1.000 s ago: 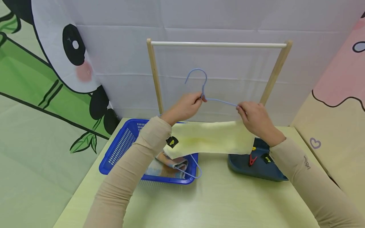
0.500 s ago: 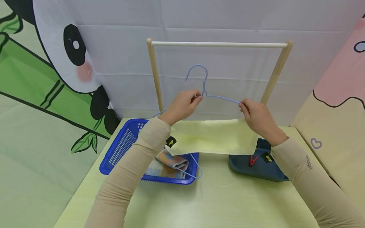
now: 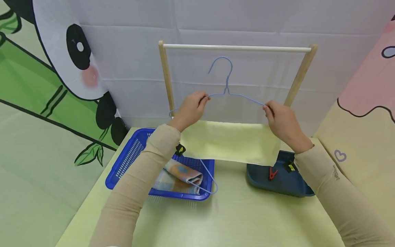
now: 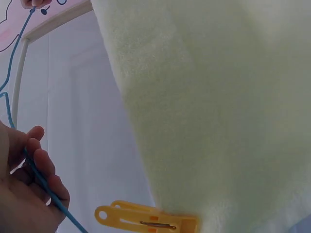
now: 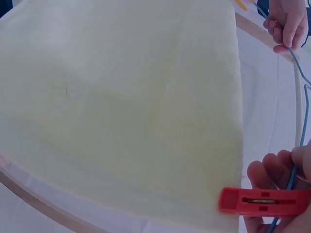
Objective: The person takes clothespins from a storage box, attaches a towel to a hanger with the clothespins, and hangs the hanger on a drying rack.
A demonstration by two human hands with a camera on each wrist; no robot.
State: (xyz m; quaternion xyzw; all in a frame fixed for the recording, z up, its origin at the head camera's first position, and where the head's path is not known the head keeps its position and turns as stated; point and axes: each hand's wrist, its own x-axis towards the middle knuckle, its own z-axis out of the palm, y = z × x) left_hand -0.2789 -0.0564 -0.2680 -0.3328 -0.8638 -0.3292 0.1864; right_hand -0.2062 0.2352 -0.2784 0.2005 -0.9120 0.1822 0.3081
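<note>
A light blue wire hanger (image 3: pixel 227 82) is held up before the rack, its hook pointing upward. My left hand (image 3: pixel 192 108) grips its left shoulder, and my right hand (image 3: pixel 285 125) grips the right one. Below the hanger's shoulders hangs a pale yellow towel (image 3: pixel 231 140). A yellow clothespin (image 4: pixel 146 221) clips the towel's edge by my left hand in the left wrist view. At the other end, close to my right fingers, a red clothespin (image 5: pixel 262 201) bites the towel. In the head view, my hands hide both clips.
A drying rack with a white bar (image 3: pixel 237 47) stands behind. On the table (image 3: pixel 228 212), a blue basket (image 3: pixel 131 164) at left contains a folded patterned cloth (image 3: pixel 177 175) and another wire hanger (image 3: pixel 213 178). A dark blue tray (image 3: pixel 277 185) at right contains a red clothespin (image 3: pixel 272 174).
My left hand has slid from the hanger's neck out along its left shoulder. The hanger and towel have risen, with the hook shifting right and nearer the rack's bar in view.
</note>
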